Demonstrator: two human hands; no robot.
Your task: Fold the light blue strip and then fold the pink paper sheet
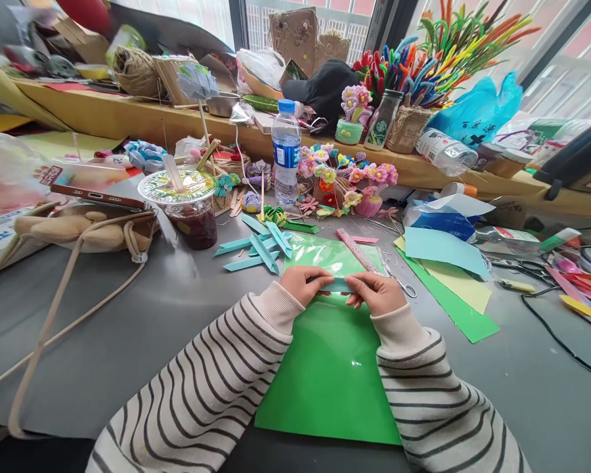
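My left hand (pixel 305 285) and my right hand (pixel 375 292) pinch the two ends of a light blue paper strip (pixel 337 284), stretched between them. Both hands are closed, thumbs toward each other. Beneath them lies a glossy green sheet (pixel 335 374) on the grey table. Just beyond the left hand is a loose pile of folded light blue paper strips (pixel 263 251). A pink patterned ruler (pixel 357 249) rests on the sheet past my fingers, and the scissors (pixel 408 288) lie right beside my right hand.
A drink cup (pixel 192 220) with a straw stands at left, near a phone (pixel 96 197) on a beige bag (pixel 73 230). A water bottle (pixel 286 154) and flower crafts (pixel 345 174) stand at the back. Coloured paper (pixel 446 253) lies at right, by a black cable (pixel 556 338).
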